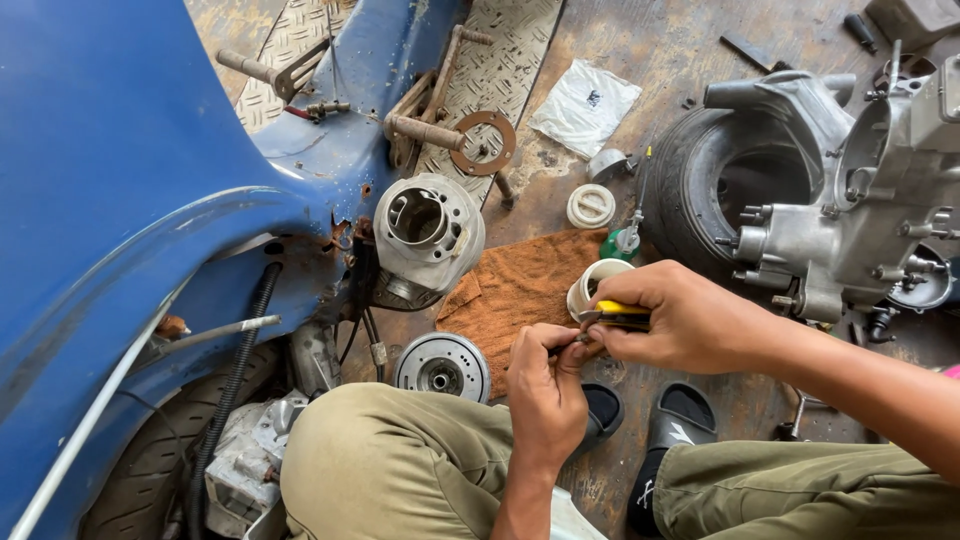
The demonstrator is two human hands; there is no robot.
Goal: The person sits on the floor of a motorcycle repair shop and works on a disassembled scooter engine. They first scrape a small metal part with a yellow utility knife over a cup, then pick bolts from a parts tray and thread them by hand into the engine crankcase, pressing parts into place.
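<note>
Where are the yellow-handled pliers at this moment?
In the head view, the yellow-handled pliers sit right of centre in the right hand, their tip meeting the left hand just below the white cup beside the brown cloth.

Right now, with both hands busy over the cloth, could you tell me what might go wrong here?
The small part pinched in the left hand could slip and get lost on the cluttered floor. The yellow-handled pliers in the right hand work close to the left fingertips, so a slip might nip them. The white cup sits right at the hands, on the orange cloth, and could be knocked over.
</note>
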